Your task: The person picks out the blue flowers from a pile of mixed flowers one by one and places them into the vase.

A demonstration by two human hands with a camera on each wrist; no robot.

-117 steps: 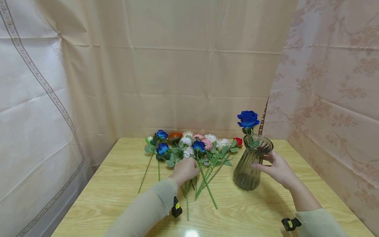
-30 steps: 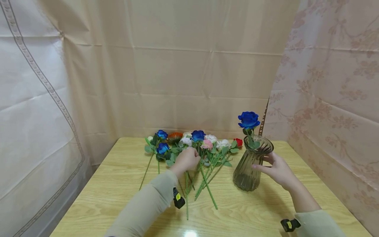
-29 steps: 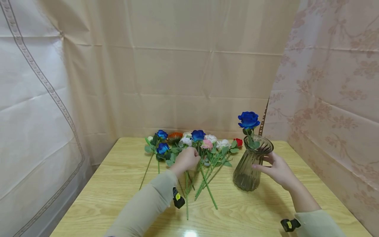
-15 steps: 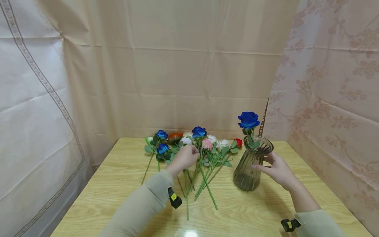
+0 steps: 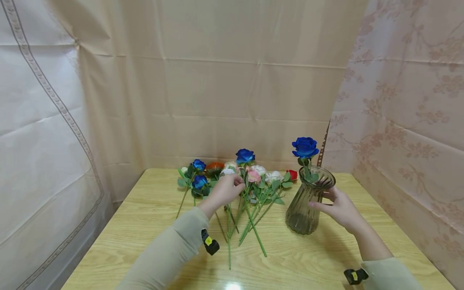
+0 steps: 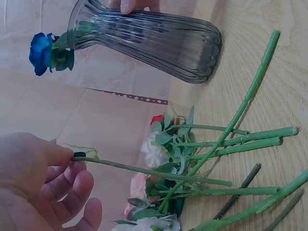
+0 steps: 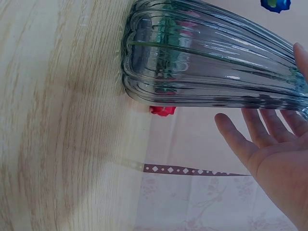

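My left hand pinches the stem of a blue rose between thumb and forefinger, above the heap of flowers. The left wrist view shows that stem slanting down past the fingertips, with the bloom out of frame. On the right, a ribbed, smoky glass vase stands upright on the table. My right hand holds it below the flared rim, thumb in front and fingers behind. Another blue rose stands in the vase, its bloom above the rim. The right wrist view shows the vase's ribbed body up close.
Several flowers lie at the back of the wooden table: blue roses, an orange flower, pink and white blooms, and a red one. Their green stems cross towards the front. Curtains surround the table.
My left hand has lifted the pinched blue rose out of the heap, bloom rising above the others, and has shifted slightly up and left. The right hand and vase have stayed in place.
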